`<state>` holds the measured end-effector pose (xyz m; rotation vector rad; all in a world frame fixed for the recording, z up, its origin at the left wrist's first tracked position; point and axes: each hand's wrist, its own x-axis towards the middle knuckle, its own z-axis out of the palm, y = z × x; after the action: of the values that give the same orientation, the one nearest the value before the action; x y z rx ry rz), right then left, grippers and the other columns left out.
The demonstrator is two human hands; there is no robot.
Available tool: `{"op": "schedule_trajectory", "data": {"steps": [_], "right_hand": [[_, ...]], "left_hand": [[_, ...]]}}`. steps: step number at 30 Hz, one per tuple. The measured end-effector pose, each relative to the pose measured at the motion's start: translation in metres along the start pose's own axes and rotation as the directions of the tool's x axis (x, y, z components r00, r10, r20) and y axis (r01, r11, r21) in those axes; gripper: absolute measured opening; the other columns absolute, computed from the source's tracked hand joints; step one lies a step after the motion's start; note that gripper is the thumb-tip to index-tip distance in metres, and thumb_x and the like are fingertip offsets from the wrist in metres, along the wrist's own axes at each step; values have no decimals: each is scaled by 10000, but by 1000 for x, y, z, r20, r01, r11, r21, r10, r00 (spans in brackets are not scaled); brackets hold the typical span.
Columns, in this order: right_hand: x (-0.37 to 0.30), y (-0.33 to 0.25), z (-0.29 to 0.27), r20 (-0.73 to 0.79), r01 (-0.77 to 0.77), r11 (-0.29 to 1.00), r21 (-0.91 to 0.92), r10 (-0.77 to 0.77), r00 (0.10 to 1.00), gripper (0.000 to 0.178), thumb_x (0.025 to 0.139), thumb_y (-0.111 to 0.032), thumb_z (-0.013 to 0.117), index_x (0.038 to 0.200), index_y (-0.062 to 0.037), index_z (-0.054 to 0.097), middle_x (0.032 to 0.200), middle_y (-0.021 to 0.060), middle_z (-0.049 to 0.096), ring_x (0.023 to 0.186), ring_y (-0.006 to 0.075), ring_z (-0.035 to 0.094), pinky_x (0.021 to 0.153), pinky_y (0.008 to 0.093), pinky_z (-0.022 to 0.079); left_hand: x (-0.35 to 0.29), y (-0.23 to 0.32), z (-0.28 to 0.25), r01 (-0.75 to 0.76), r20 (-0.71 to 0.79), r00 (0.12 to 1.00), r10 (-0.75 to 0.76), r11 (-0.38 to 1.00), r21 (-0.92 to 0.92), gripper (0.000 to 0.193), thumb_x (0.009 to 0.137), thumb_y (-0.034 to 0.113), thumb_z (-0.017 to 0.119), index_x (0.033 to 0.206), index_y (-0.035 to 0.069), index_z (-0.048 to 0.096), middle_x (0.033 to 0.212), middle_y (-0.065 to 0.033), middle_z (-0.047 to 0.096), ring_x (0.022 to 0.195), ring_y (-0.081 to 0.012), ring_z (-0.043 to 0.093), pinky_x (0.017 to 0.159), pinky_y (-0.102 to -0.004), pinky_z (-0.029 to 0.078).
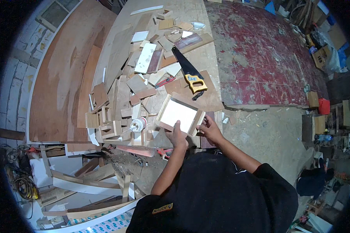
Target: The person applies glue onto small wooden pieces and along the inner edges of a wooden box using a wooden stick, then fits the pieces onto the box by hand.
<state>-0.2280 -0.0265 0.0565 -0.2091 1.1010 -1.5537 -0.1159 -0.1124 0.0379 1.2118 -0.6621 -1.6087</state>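
A shallow wooden box (pixel 178 115) with a white bottom panel and raised wooden sides sits tilted over the near edge of the workbench. My left hand (pixel 177 136) grips its near side, the thumb over the rim. At the near right corner, my right hand (pixel 210 131) has its fingers closed on the box's side. Left of the box stands a white round container (pixel 139 124), maybe glue. Beyond the box lie a handsaw (pixel 186 66) with a yellow handle and a red utility knife (pixel 165 82).
Wood offcuts (pixel 146 94) and white board pieces (pixel 146 58) litter the workbench (pixel 116 42). Several small wooden frames (pixel 112 128) stand at its near left. Large plywood sheets (pixel 62 73) lean on the left. A stained red surface (pixel 256 54) adjoins on the right.
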Motion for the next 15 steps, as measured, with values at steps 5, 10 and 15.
{"op": "schedule_trajectory", "data": {"steps": [5,10,15], "right_hand": [[5,6,0,28,35,999,-2,-35,999,580,797,5,598,1304,-69,326,1124,91,545,963,202,569,760,371,553],[10,9,1,32,30,1000,-5,-30,999,576,799,-1,605,1299,-68,328,1106,100,556,965,199,570,753,370,554],[10,7,5,26,30,999,-35,-29,999,576,801,-7,607,1301,-75,327,1112,101,560,970,202,570,749,374,555]], "left_hand": [[-3,3,6,-19,-42,999,19,1000,10,522,776,13,593,1246,-38,373,1173,-142,493,1046,-240,520,873,-359,443],[-3,7,6,1,-16,1000,-1,1000,-16,528,778,16,604,1244,-33,361,1176,-144,489,1046,-240,518,878,-363,441],[-1,8,6,30,-61,998,-31,999,-15,524,781,26,610,1237,-41,361,1175,-144,488,1045,-241,518,876,-364,442]]}}
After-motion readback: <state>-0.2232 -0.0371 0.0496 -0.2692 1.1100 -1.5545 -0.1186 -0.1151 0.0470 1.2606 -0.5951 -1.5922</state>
